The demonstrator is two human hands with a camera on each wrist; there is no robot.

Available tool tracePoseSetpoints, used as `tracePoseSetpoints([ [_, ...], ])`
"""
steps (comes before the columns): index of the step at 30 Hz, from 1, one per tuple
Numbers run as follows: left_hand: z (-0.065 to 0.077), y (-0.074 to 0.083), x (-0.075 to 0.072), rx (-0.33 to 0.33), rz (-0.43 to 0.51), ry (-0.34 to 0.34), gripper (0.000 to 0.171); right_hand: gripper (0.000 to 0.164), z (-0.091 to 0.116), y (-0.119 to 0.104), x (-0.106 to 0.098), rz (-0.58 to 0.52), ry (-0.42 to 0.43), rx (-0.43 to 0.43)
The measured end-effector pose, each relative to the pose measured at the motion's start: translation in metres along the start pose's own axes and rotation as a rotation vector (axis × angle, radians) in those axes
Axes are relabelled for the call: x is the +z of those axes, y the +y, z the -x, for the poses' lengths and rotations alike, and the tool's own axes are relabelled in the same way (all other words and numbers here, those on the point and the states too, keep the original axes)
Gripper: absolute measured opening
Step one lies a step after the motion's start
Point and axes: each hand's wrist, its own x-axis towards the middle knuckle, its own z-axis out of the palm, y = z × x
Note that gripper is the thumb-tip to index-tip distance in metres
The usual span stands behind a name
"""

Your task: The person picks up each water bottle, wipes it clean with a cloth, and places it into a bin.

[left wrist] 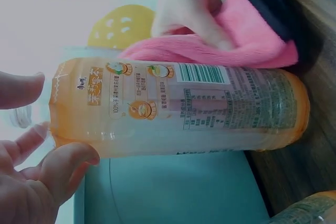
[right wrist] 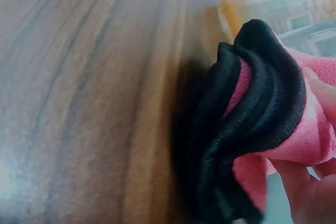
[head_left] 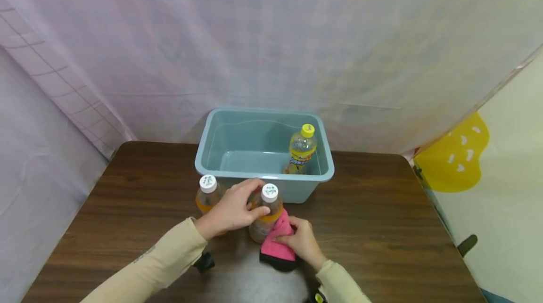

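Observation:
A clear plastic bottle (head_left: 259,232) with a white cap and an orange-trimmed label stands on the table in front of the tub. My left hand (head_left: 237,205) holds it near the top, thumb on the near side and fingers behind. Its printed label and barcode face the left wrist view. Against the bottle's right side lies a folded pink cloth (head_left: 276,249) with a black border, which my right hand (head_left: 303,241) pinches between thumb and fingers. The right wrist view shows the cloth's black edge (right wrist: 270,98) bunched in several folds.
Left of the held bottle stands a similar white-capped bottle (head_left: 208,193), partly behind my left hand. A blue-grey plastic tub (head_left: 328,171) sits at the table's back. Inside it, at the right, leans a yellow-capped bottle (head_left: 302,145). Curtains hang behind the dark wooden table (head_left: 373,218).

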Motion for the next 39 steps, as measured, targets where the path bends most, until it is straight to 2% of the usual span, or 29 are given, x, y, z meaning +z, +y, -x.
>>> tracePoseSetpoints([
  [5,0.000,-0.002,0.001,0.017,0.020,0.011,0.034,0.027,-0.001,-0.031,-0.014,-0.038,0.009,-0.040],
  [9,0.000,-0.002,0.002,0.020,0.027,0.017,0.033,0.029,-0.007,-0.033,-0.022,-0.094,0.012,-0.016],
  [12,0.000,-0.002,0.003,0.026,0.028,0.021,0.033,0.028,-0.008,-0.042,-0.029,-0.113,0.012,-0.027],
  [19,-0.001,-0.003,0.003,0.022,0.054,0.007,0.033,0.027,-0.016,-0.068,-0.042,-0.061,0.014,-0.133],
  [23,-0.001,-0.002,0.003,0.008,0.083,-0.008,0.033,0.026,-0.020,-0.079,-0.043,-0.014,0.015,-0.145],
  [30,0.000,-0.002,0.002,0.006,0.075,-0.012,0.035,0.030,-0.018,-0.080,-0.041,-0.026,0.007,-0.077],
  [39,0.002,-0.001,0.002,-0.001,0.026,0.005,0.035,0.043,-0.015,-0.061,-0.034,-0.066,0.001,-0.009],
])
